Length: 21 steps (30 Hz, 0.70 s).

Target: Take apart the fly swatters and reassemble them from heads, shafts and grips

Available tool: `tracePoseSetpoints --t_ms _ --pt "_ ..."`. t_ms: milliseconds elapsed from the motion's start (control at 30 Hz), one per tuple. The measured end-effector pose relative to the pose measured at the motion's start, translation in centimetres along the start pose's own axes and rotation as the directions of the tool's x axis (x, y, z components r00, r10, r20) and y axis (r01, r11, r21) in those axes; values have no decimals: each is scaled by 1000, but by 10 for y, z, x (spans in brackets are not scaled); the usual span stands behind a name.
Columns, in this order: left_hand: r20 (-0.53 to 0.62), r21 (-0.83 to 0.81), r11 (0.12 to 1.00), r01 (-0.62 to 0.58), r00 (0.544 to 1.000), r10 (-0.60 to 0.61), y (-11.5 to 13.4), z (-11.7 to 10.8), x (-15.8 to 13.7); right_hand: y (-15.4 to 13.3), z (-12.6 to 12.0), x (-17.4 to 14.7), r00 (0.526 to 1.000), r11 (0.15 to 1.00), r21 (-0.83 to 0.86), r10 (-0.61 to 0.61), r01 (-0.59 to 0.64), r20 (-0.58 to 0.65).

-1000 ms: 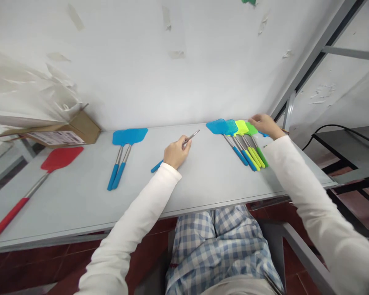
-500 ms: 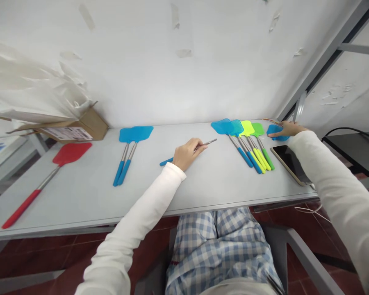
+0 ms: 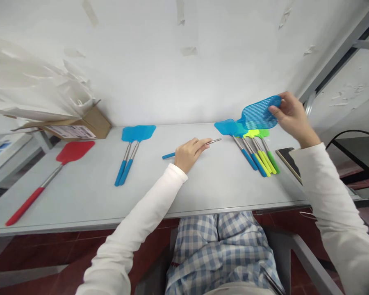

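My left hand (image 3: pixel 190 153) is closed around a metal rod with a blue handle (image 3: pixel 168 155), held low over the table's middle. Between the thumb and fingers of my right hand (image 3: pixel 292 116) is a blue fly swatter head (image 3: pixel 258 114), raised above a row of swatters. That row has blue handles (image 3: pixel 249 159), yellow handles (image 3: pixel 264 164) and a green handle (image 3: pixel 272 159) lying side by side. Two blue fly swatters (image 3: pixel 138 133) lie left of my left hand. At the far left rests a red fly swatter (image 3: pixel 72 151).
A cardboard box (image 3: pixel 95 123) with white plastic wrapping (image 3: pixel 49 82) stands at the table's back left. The phone (image 3: pixel 290 159) lies partly under my right forearm. A white wall (image 3: pixel 160 82) rises behind the grey table (image 3: pixel 89 200).
My right hand has lifted the blue swatter head from the table's right end and brought it left, over the row of swatters. My left hand keeps hold of the rod, nearly in place.
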<state>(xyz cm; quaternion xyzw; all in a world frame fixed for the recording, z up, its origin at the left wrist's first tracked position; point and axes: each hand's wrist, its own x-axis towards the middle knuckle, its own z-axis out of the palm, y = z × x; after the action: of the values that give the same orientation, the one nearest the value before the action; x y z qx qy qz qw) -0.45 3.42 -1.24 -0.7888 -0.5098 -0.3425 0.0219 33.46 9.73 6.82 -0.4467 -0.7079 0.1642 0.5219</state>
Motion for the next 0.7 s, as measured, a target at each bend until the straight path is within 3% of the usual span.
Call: tracePoseSetpoints --t_ms 100,233,367,700 --pt "-5 15 1000 8 1000 -8 -3 -1 1 -24 42 -18 997 971 240 -6 -12 71" --pt "-30 19 1000 15 999 -14 -6 -3 2 -29 75 -33 996 974 214 86 -76 -39" --pt "-16 16 999 36 999 -35 -7 -3 2 -22 81 -35 990 980 180 107 -88 -96" --pt "12 -16 999 33 999 -32 -10 1 2 -17 85 -38 990 979 189 95 -74 -103"
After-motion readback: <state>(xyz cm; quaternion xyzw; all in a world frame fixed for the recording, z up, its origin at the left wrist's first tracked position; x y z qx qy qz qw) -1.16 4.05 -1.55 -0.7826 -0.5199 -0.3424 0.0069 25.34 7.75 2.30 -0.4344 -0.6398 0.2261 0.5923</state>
